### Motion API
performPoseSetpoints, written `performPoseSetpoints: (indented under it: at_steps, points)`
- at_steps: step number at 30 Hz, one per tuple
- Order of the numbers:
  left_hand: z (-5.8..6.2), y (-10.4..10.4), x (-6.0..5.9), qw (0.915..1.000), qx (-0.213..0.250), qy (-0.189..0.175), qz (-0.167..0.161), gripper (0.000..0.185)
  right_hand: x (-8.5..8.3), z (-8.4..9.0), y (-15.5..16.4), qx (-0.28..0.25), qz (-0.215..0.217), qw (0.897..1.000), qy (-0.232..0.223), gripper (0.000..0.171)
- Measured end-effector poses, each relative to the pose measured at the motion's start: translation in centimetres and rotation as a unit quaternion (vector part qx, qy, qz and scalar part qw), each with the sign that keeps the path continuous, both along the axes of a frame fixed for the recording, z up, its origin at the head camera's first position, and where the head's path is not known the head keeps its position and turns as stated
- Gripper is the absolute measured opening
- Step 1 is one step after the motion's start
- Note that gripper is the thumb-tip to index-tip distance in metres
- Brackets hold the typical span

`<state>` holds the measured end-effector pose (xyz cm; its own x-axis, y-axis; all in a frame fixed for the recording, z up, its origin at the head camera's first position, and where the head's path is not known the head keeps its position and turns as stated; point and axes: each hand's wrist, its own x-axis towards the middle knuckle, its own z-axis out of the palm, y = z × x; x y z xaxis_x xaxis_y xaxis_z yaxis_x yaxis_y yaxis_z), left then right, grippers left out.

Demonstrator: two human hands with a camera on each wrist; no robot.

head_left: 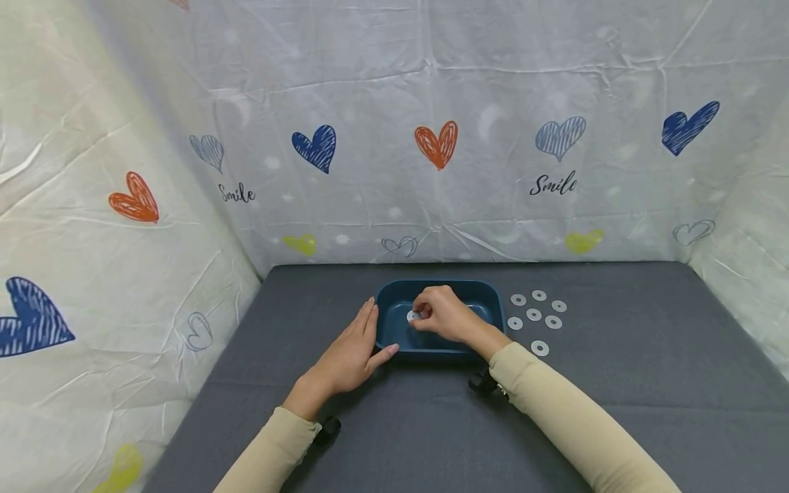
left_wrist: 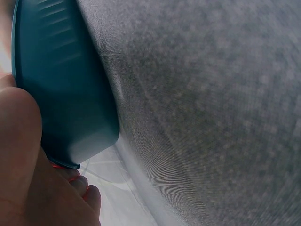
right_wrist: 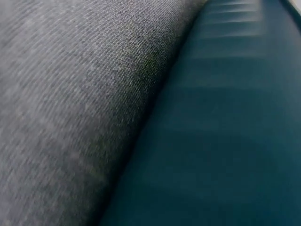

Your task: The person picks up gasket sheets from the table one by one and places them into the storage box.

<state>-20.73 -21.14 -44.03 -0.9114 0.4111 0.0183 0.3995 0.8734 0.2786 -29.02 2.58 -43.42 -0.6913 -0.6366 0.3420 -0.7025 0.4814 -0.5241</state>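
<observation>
A dark teal rectangular tray (head_left: 431, 355) stands on the grey cloth near the back of the table. My left hand (head_left: 348, 357) lies along its left end with straight fingers, the thumb at the front left corner. In the left wrist view that hand touches the rim above the tray's ribbed outer wall (left_wrist: 70, 80). Over the inside of the tray, my right hand (head_left: 448, 316) pinches a flat white ring (head_left: 411, 316) between thumb and fingers, in the left half. The right wrist view shows only the tray's side wall (right_wrist: 211, 122) and cloth, not the fingers.
To the right of the tray, several flat white rings (head_left: 553, 325) with small centre holes lie spread on the grey cloth (head_left: 629, 342). A white curtain (head_left: 382, 198) printed with hearts hangs behind the table and down both sides.
</observation>
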Motion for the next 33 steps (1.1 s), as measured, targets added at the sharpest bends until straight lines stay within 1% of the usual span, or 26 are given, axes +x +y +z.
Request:
performPoseSetpoints:
  at_steps: [6,14,17,21,27,33]
  points:
    - [-0.1,0.1,-0.1,1.0000,0.003,0.004,-0.003,0.096,-0.3,-0.2,-0.8,0.019,0.011,1.000,-0.007,0.016]
    - [-0.1,0.1,-0.1,1.0000,0.006,-0.002,-0.005,0.095,-0.4,-0.8,-1.4,0.047,0.032,0.998,-0.035,0.017]
    - [-0.2,0.1,-0.1,1.0000,0.006,0.002,-0.006,0.095,-0.5,-1.2,-1.6,0.062,0.045,0.997,-0.032,0.017]
    - [-0.3,0.0,-0.1,1.0000,0.006,0.004,-0.003,0.095,-0.6,-1.5,-1.8,0.078,0.059,0.995,-0.017,0.017]
    - [-0.3,-0.1,0.0,1.0000,0.006,0.001,-0.001,0.095,-0.5,-1.6,-1.9,0.084,0.067,0.994,-0.014,0.018]
    - [-0.3,-0.1,0.0,1.0000,0.004,0.003,-0.003,0.095,-0.6,-1.7,-1.8,0.079,0.058,0.995,-0.029,0.020]
